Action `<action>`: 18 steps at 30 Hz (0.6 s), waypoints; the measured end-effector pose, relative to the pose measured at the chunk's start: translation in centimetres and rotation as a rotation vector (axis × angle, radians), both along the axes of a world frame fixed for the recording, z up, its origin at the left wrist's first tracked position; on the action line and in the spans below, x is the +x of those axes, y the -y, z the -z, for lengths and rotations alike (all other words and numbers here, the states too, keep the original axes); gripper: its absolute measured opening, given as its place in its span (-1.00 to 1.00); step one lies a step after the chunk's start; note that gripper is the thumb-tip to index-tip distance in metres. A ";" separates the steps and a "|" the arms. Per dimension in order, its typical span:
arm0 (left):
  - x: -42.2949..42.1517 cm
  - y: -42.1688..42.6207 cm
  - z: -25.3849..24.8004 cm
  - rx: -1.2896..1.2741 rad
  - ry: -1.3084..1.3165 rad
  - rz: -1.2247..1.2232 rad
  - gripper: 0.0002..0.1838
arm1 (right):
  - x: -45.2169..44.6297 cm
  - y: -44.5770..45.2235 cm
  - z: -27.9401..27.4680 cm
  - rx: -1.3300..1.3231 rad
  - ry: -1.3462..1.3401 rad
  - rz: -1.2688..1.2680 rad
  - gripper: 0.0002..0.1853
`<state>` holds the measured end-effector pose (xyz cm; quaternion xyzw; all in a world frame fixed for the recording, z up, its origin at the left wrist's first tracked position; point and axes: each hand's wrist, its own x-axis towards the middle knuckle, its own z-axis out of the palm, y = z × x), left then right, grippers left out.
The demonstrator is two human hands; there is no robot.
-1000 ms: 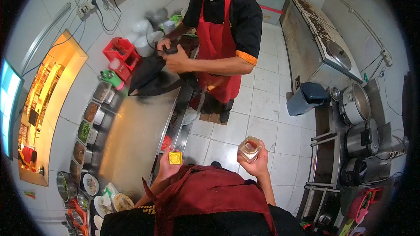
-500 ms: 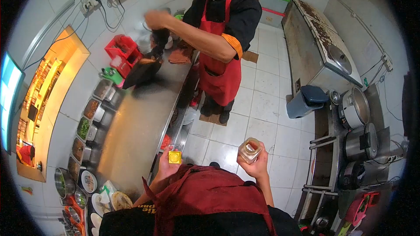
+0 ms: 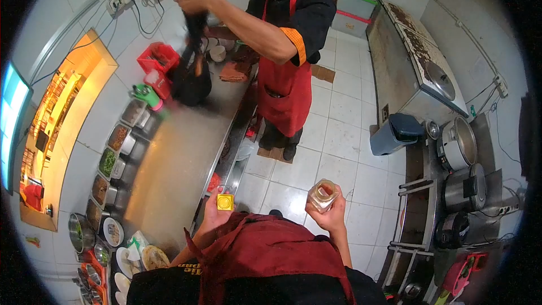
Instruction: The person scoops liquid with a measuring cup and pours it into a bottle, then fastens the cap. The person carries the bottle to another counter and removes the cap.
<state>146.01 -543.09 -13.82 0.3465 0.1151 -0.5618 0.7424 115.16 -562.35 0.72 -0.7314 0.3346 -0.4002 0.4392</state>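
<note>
My left hand [image 3: 211,217] is closed around a small yellow square lid [image 3: 225,202], held over the floor near the counter's front edge. In my right hand [image 3: 334,214] is a clear square jar [image 3: 323,194] with its mouth uncovered, tilted toward me. Something pale shows inside, too unclear to name. The lid and the jar are apart, one on each side of my red apron [image 3: 271,245].
A co-worker in a red apron [image 3: 285,99] stands ahead, lifting a dark, motion-blurred pan-like object [image 3: 192,82] over the steel griddle [image 3: 175,158]. Metal ingredient tubs [image 3: 108,162] line the left wall. A bin [image 3: 389,135] and a rack with pots [image 3: 466,186] are on the right.
The co-worker's raised hand and the dark object have shifted, and the object now hangs more upright. My hands, the lid and the jar are nearly where they were.
</note>
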 end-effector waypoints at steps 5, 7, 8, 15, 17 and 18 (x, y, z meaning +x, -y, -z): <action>0.0 0.1 0.1 -0.028 0.001 -0.005 -0.79 | 0.2 0.2 -0.5 -0.050 -0.032 0.001 -0.32; 0.1 0.1 0.2 -0.046 0.001 0.005 -0.79 | 0.2 0.2 -0.4 -0.036 -0.031 -0.001 -0.33; 0.2 0.1 0.2 -0.042 0.001 0.006 -0.79 | 0.3 0.2 -0.3 -0.033 -0.031 -0.001 -0.33; 0.2 0.1 -0.1 -0.027 0.000 0.005 -0.78 | 0.5 0.6 0.2 -0.028 0.010 -0.019 -0.33; 0.1 0.2 -0.2 -0.045 -0.011 0.005 -0.78 | 0.7 0.8 0.3 -0.024 0.012 -0.021 -0.33; 0.0 0.2 -0.3 -0.023 -0.006 -0.013 -0.78 | 0.7 0.8 0.4 -0.022 0.029 -0.025 -0.33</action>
